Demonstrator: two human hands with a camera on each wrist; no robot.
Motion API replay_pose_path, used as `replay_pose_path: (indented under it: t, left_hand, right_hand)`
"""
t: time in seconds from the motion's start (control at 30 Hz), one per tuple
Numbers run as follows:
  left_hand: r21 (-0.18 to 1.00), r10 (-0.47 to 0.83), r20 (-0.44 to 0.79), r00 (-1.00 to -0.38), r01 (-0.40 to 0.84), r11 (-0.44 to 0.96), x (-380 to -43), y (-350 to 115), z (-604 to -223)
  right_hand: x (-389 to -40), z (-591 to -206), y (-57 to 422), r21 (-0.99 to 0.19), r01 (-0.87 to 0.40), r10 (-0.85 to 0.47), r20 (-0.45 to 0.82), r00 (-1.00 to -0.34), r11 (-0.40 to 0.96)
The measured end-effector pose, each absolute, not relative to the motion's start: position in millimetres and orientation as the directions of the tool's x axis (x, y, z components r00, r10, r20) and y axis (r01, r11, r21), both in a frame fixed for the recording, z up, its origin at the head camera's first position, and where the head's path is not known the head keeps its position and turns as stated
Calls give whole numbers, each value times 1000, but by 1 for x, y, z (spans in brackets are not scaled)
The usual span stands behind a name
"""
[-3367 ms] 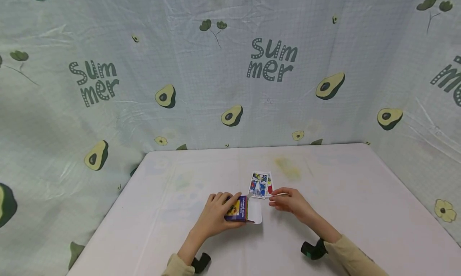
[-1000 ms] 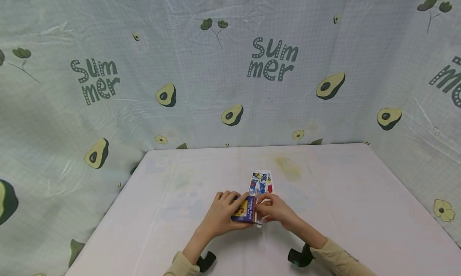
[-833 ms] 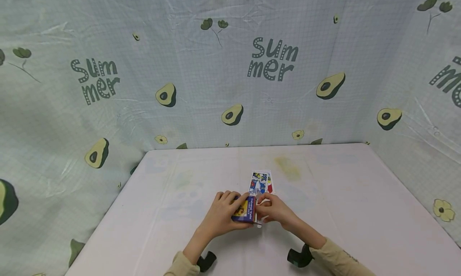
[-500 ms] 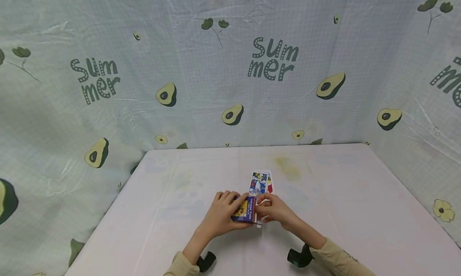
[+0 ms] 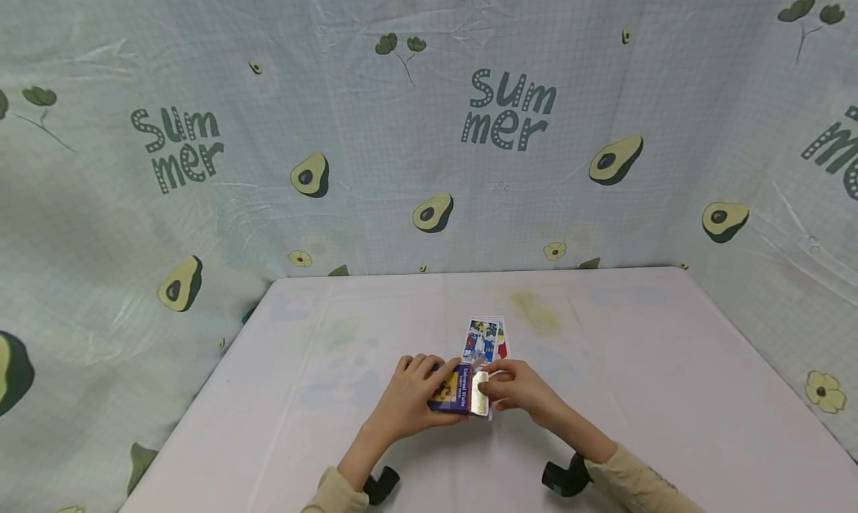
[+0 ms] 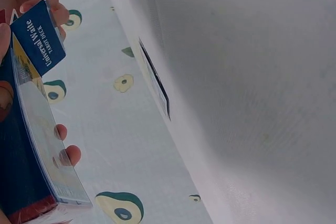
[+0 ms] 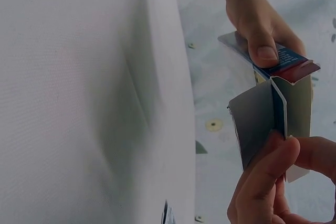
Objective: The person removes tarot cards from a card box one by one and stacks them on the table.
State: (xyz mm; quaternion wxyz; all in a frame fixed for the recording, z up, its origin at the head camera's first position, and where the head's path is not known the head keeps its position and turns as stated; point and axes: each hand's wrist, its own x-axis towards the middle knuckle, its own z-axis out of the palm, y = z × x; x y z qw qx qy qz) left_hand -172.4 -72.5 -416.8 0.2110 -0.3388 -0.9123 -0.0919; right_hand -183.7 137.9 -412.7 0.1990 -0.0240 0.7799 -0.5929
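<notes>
My left hand (image 5: 402, 401) grips a dark blue and yellow tarot card box (image 5: 450, 389), its fingers over the far edge and the thumb at the near edge. "Universal Waite Tarot Deck" is printed on it, as the left wrist view shows. The box end facing right has its flaps unfolded. Fingers and thumb of my right hand (image 5: 523, 392) pinch an end flap (image 7: 280, 103) of the box. A bright, shiny strip shows there in the head view. Just beyond the box, tarot cards (image 5: 482, 339) lie face up, overlapping, partly hidden by the hands and box.
A white cloth covers the table (image 5: 302, 364), with a yellowish stain (image 5: 536, 312) at the back right. Behind it hangs a curtain (image 5: 362, 126) printed with avocados. Black wrist cameras (image 5: 566, 477) sit low beside both forearms.
The right hand came leftward from beside the cards to the box's right end. Most recently it has drawn slightly back right, and a bright strip shows at that end. The left hand keeps its grip.
</notes>
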Motion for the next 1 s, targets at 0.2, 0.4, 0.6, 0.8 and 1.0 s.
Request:
replay_pose_path:
  t: [0.2,0.4,0.6,0.8,1.0]
  left_hand:
    - [35,577,439,-689,655,755,-174,-73,-418]
    - [40,578,438,-688,658,752,-174,-73,-419]
    - [42,575,439,-691,655,755,-175,-73,-419]
    - [59,566,439,-698,651,757,-175,-75,-419]
    - [49,567,437,-698,649,760,-175,-76,-419]
  right_hand:
    - [-185,-413,145,-945,171,-310,-258,-915,280]
    - [-185,-413,148,-936,188,-270,-272,-924,298]
    - [-185,-414,151,-927,222,-221,-295,-930,302]
    - [-184,-413,158,-921,237,-196,-305,-932,308]
    - [-186,-412,166,-929,225,-220,-295,-930,293]
